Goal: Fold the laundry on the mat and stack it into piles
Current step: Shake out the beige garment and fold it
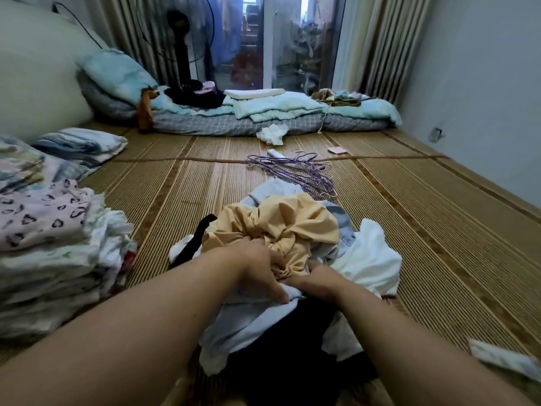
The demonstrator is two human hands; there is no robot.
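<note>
A loose heap of laundry lies in front of me on the woven mat [181,200]. On top is a crumpled yellow garment [287,221], with pale blue cloth [243,320], a white piece [369,259] and black fabric [281,361] around and under it. My left hand [260,268] grips the yellow garment at its near edge, thumb on the pale blue cloth. My right hand [316,281] grips the bunched yellow fabric right beside it. The two hands touch. A tall stack of folded clothes [49,259], topped by a pink heart-print piece, stands at the left.
Purple wire hangers [295,171] lie beyond the heap. A small white cloth [273,134] sits near the bedding [263,112] at the far end, where a standing fan [181,39] is. More folded items [82,145] lie far left. A patterned strip [503,358] lies at right.
</note>
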